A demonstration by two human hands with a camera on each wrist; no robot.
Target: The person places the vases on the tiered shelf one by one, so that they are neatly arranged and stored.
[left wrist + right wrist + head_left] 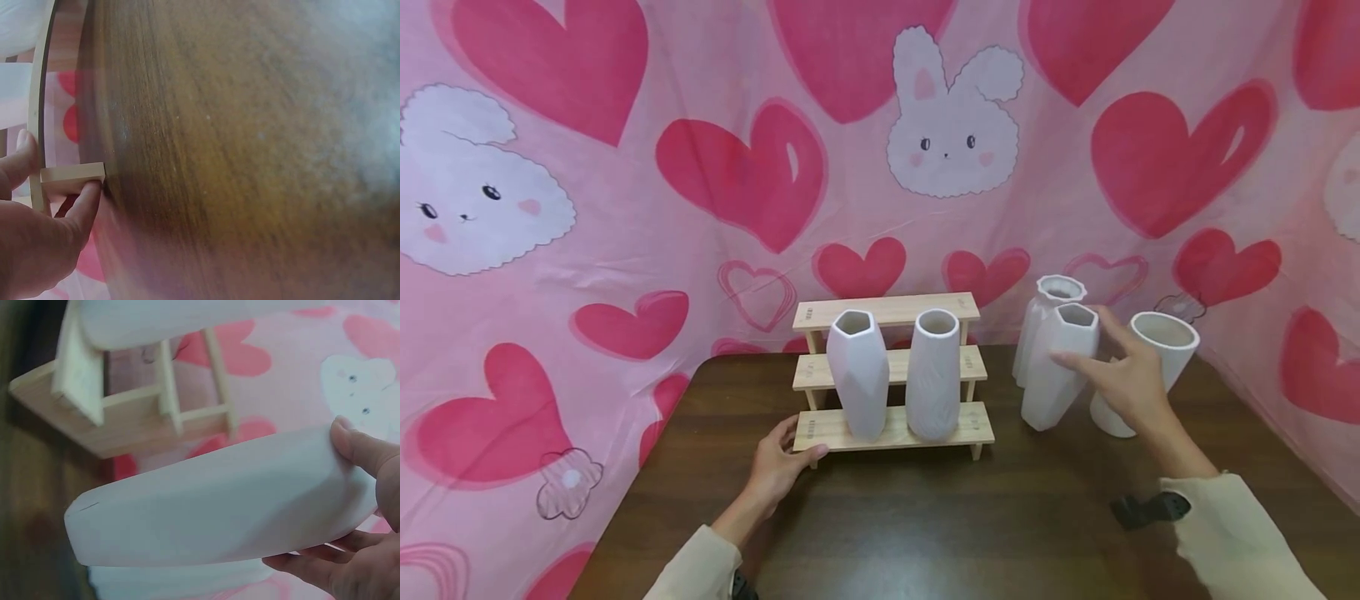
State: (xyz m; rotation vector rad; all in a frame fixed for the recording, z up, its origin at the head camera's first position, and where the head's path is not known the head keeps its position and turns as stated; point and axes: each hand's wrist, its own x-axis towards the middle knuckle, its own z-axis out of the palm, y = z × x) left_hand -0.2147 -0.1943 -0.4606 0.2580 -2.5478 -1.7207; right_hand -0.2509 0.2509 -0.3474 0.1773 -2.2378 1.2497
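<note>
My right hand (pixel 1131 379) grips a white faceted vase (pixel 212 500) near its rim, thumb on one side and fingers on the other. The vase leans a little; whether its base touches the table I cannot tell. Down at the left, my left hand (pixel 778 467) holds the front corner of a three-tier wooden stand (pixel 887 312), with its thumb on the lowest board and fingers by the leg (pixel 75 175). On that lowest board stand another faceted white vase (pixel 858 375) and a rounded, textured white vase (pixel 934 375).
Behind the held vase is a white vase with a scalloped rim (pixel 1030 333). A wide-mouthed white vase (pixel 1176 354) stands to its right, partly behind my right hand. The dark wooden table (pixel 880 525) backs onto a pink heart-patterned cloth (pixel 865 208).
</note>
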